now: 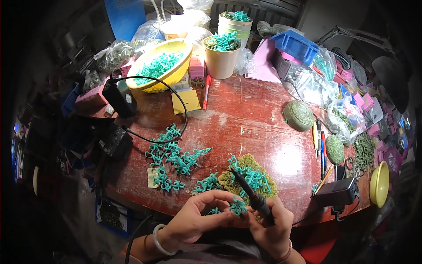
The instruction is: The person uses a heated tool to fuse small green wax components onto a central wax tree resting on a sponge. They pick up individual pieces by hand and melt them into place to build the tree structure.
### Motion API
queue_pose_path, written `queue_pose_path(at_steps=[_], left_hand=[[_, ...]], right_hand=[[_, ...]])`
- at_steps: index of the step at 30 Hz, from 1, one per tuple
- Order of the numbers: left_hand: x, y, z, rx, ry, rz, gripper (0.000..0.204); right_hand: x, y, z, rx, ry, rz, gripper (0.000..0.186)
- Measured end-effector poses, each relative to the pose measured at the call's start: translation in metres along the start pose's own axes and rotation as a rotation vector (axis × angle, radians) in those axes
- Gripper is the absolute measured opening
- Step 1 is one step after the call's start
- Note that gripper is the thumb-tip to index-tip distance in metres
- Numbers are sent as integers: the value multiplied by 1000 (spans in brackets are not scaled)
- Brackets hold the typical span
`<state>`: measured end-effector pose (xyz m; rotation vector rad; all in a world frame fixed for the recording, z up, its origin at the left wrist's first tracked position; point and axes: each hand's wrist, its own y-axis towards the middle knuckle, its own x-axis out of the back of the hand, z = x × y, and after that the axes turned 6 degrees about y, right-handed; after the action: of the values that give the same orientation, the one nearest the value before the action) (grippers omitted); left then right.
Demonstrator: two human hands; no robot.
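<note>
My left hand [191, 220] pinches a small teal wax piece [238, 206] between thumb and fingers, close to the table's front edge. A dark, pen-shaped soldering iron [259, 203] is gripped in my right hand [276, 229], its thin tip slanting up and to the left. My right fingertips come close to the teal piece; whether they touch it I cannot tell. Just beyond lies a mossy olive-yellow pad [227, 181] with teal ring-like pieces [255, 179] heaped on it. More teal pieces [173, 154] lie scattered to the left, beside a small cream square [153, 177].
At the back stand a yellow basin [183, 55] and a white bucket [222, 64], both holding teal pieces. A black cable [186, 103] loops over the left side. Pens [323, 149], a round green block [299, 115], a black box [337, 192] and a yellow bowl [379, 184] are at right.
</note>
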<state>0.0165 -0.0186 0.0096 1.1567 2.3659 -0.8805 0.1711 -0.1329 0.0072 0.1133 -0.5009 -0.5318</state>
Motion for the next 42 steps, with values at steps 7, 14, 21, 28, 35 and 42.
queue_pose_path(at_steps=[7,14,21,28,35,42], left_hand=[[8,-4,-12,14,-11,-31,36],[19,-11,-7,81,30,-86,41],[26,-10,-2,26,19,-130,37],[22,-6,3,44,69,-163,35],[19,-15,4,14,157,-224,34],[17,-19,7,63,223,-214,34]], right_hand=[[2,1,-1,-48,34,-38,22],[2,14,-14,-117,113,-136,25],[17,-9,-19,-56,-30,-235,27],[59,-59,-18,106,-444,-100,28],[53,-62,-26,94,-482,-91,34],[33,-49,-25,109,-335,-3,31]])
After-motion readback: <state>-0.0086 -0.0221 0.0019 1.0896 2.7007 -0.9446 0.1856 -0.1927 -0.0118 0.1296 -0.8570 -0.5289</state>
